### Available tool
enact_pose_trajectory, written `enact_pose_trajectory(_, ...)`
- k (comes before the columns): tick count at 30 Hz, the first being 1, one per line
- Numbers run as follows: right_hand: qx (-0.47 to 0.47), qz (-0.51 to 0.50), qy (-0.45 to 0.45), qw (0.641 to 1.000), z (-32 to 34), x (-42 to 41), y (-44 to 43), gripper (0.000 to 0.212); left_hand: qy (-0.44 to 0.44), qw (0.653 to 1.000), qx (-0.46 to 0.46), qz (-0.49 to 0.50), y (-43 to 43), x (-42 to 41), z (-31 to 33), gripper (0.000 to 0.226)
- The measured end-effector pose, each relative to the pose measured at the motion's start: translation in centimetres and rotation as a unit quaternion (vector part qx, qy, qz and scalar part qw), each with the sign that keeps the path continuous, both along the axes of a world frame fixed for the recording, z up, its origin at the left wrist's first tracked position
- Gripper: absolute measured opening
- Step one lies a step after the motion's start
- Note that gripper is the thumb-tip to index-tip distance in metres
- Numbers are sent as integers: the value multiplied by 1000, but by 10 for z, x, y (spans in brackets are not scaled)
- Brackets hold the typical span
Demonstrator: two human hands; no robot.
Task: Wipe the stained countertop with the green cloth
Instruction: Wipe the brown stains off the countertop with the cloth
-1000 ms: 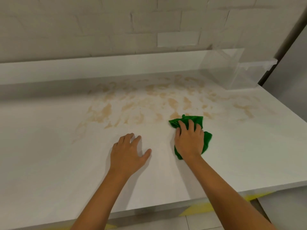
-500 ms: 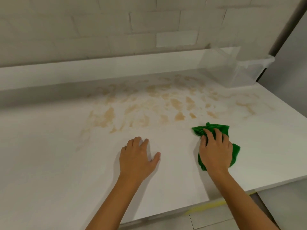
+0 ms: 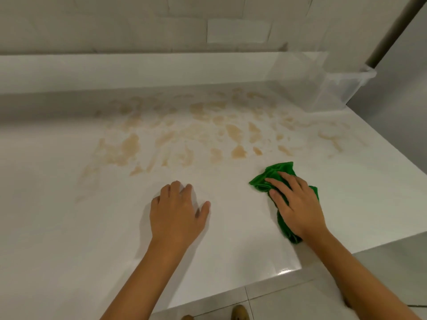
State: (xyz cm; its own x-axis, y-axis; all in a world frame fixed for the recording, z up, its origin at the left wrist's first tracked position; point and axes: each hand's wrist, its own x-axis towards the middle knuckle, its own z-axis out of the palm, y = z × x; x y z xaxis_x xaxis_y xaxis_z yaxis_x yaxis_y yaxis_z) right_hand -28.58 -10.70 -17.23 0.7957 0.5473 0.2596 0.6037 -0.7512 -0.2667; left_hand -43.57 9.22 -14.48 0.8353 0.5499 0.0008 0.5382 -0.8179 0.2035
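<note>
Fingers (image 3: 275,181) of the right hand (image 3: 298,204) spread loosely over the green cloth (image 3: 280,168), pressing it onto the white desk (image 3: 69,227), not clenched round it.

Cloth crumpled under palm and fingers, one bunched end poking out beyond the fingertips, another fold showing beside the wrist, near the desk's right front edge. Brown stains (image 3: 129,146) smeared across the far half of the desk, the nearest just beyond the cloth and not touching it. Left hand (image 3: 178,211) flat on bare desk left of the cloth, fingers released and apart, holding nothing. Clear plastic bin (image 3: 335,88) at the far right corner, by the tiled wall.
</note>
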Motion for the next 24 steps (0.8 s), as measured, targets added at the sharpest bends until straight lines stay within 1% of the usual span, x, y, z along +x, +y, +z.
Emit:
enact_pose_trajectory(2, 6, -60, -6, 998, -2, 27, -9, 53, 14, 1000, -17, 11, -3, 2, 4, 57)
enact_pose_trajectory(4, 2, -116, -10, 993, -4, 50, -2, 58, 6, 1000, -15, 17, -4, 3, 4, 60)
enact_pose_trajectory(6, -5, -160, -3, 987, -4, 57, 20, 54, 11, 999, -24, 31, -5, 3, 3, 61)
enact_pose_trajectory(8, -9, -135, -13, 991, -3, 48, 40, 48, 9, 997, -40, 58, -11, 4, 4, 61)
enact_pose_trajectory(11, 6, -25, -45, 999, -3, 24, 49, 43, -22, 995, -53, 87, -35, 14, 7, 67)
enact_pose_trajectory(14, 22, 96, -49, 994, -4, 20, 31, 39, -30, 994, -70, 81, -65, 37, 9, 72)
enact_pose_trajectory(16, 13, 148, -60, 987, -5, 36, 8, 38, -30, 994, -69, 80, -83, 55, 9, 72)
enact_pose_trajectory(19, 1, 145, -62, 987, -7, 70, -32, 40, -22, 994, -66, 87, -101, 76, 8, 75)
enact_pose_trajectory(24, 9, 62, -41, 997, -6, 132, -85, 53, 26, 992, -60, 107, -114, 91, 5, 79)
